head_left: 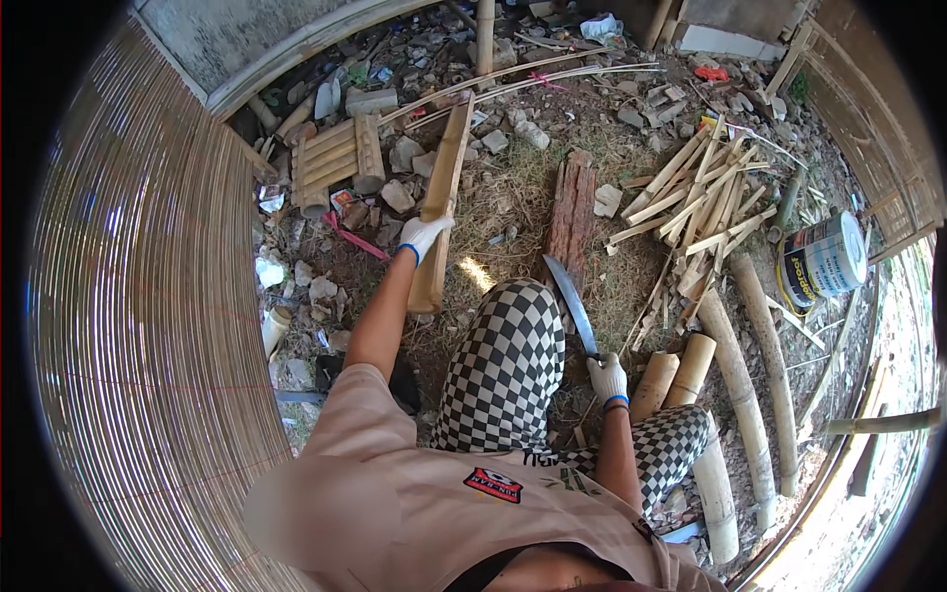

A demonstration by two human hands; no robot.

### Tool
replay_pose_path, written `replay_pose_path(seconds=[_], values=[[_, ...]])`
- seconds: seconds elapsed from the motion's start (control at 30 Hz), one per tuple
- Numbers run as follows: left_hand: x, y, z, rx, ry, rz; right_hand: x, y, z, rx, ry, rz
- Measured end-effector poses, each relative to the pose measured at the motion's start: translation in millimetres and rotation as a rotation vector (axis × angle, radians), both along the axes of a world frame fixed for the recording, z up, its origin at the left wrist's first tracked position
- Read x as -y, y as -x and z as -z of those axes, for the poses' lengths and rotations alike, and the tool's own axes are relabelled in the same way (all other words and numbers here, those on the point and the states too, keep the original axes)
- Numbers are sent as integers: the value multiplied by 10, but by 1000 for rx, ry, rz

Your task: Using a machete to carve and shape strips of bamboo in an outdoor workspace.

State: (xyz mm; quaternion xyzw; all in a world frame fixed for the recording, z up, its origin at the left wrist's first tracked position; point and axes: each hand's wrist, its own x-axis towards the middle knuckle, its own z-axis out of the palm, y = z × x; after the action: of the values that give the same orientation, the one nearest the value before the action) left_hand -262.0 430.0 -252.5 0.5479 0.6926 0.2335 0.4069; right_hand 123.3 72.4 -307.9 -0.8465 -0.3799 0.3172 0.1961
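Observation:
My left hand [426,238], in a white glove with a blue cuff, is closed on the edge of a split bamboo half [441,189]. The bamboo stands tilted, its hollow side showing, with its lower end near the ground left of my knee. In my right hand [608,378], gloved the same way, is the handle of a machete [572,305]; its long blade points up and to the left, apart from the bamboo. The blade's tip lies by the near end of a weathered reddish-brown wood block [571,217] on the ground.
Split bamboo strips [702,192] lie heaped at the right, near a paint bucket [822,259] on its side. Several bamboo poles [740,395] lie beside my right leg. Rubble and a small bamboo rack [330,160] are at the far left; a bamboo-slat screen [148,296] borders the left side.

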Motion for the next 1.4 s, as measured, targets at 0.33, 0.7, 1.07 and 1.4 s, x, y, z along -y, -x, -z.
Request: replay_pose_path(seconds=[0.33,0.7,1.07,1.4], values=[[-49,-2065,-1756,1374,394,21,77,-286,129,-120,-107,125],[1625,-3169,-335,332,258,-135,-214,-325,-1949,214,-712,-14],[2075,-2904,-471,-689,-111,290,-328,-166,-222,-209,-121,-178],[1328,-2737,-793,-457,-681,112,-231,22,-675,-172,-326,-43]])
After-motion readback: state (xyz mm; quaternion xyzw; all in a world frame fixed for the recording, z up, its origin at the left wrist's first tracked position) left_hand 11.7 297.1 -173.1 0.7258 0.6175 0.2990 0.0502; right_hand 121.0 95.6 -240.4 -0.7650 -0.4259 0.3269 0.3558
